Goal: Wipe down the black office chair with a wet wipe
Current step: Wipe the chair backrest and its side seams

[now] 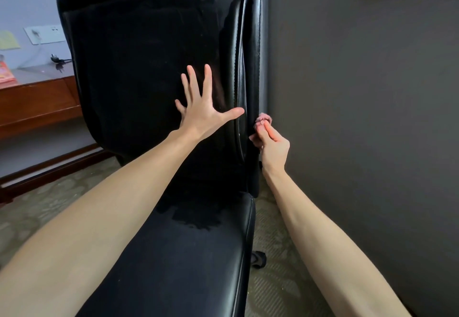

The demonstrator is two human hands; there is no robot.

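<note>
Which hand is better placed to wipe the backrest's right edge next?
Right: the right hand pinches the crumpled pinkish wipe at the side edge of the black leather office chair; the left hand lies spread flat on the backrest, holding nothing.

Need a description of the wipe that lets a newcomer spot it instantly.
Find the black chair filling the middle. At its backrest's right edge, beside the grey wall, the right hand pinches the wipe. It is the only pink, bunched thing there.
</note>
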